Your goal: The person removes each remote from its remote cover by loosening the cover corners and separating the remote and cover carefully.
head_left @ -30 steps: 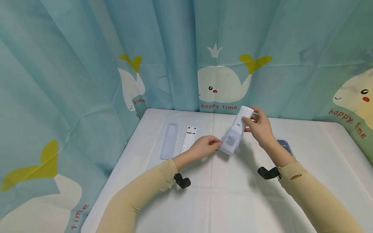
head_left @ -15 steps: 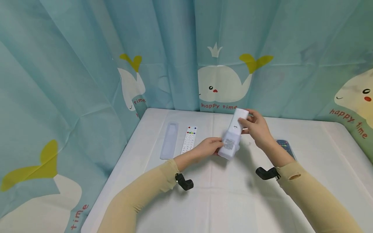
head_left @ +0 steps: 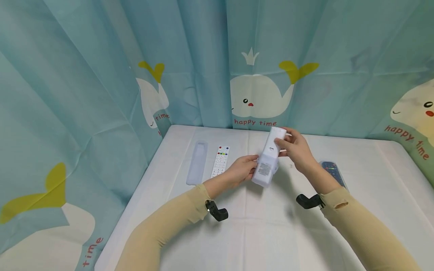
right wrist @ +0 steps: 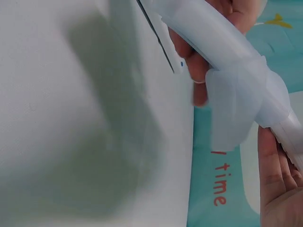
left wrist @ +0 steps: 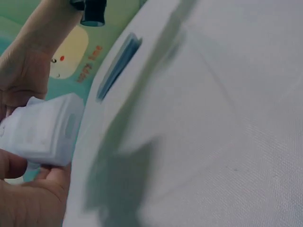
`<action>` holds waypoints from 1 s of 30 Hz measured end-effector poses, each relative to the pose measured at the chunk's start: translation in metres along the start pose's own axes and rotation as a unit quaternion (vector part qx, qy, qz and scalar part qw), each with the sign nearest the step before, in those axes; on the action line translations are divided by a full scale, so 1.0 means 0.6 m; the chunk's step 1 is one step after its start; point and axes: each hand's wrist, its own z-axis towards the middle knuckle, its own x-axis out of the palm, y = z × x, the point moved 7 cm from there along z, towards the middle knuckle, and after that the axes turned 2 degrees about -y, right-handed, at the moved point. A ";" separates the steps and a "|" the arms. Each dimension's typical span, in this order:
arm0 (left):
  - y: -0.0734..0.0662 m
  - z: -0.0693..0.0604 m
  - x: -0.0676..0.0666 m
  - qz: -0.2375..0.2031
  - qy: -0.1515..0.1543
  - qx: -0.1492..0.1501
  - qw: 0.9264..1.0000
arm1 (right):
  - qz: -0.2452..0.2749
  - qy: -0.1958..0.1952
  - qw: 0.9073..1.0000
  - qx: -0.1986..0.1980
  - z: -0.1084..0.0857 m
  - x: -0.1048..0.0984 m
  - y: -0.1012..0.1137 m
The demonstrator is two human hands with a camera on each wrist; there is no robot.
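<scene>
A white remote control (head_left: 274, 141), its back facing up, is held tilted above the table. A translucent silicone cover (head_left: 264, 170) sleeves its lower half, and in the right wrist view a loose flap of the cover (right wrist: 234, 106) folds outward. My right hand (head_left: 297, 151) grips the bare upper end, thumb on the back. My left hand (head_left: 241, 170) holds the covered part from the left side; in the left wrist view its thumb lies along the cover (left wrist: 45, 130). The remote's button side is hidden.
Left of my hands, a second white remote (head_left: 220, 161) with coloured buttons lies on the white table (head_left: 264, 233). Beside it is a flat translucent cover (head_left: 197, 162). A dark blue remote (head_left: 333, 173) lies to the right, partly behind my right forearm. Curtains (head_left: 203, 67) hang at the back and left.
My right hand has moved slightly left and down with the remote. The left hand has gone from touching the cover's edge with its fingertips to holding its side.
</scene>
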 end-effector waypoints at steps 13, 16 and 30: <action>0.020 -0.002 -0.001 -0.037 0.037 -0.067 0.996 | 0.011 -0.004 1.000 0.000 0.003 -0.007 -0.005; 0.018 -0.004 0.006 -0.023 0.056 -0.062 0.996 | 0.010 -0.001 1.000 0.004 0.005 -0.004 -0.008; 0.022 -0.008 0.018 0.035 0.055 -0.026 0.998 | -0.004 0.013 1.000 0.025 0.013 -0.010 -0.022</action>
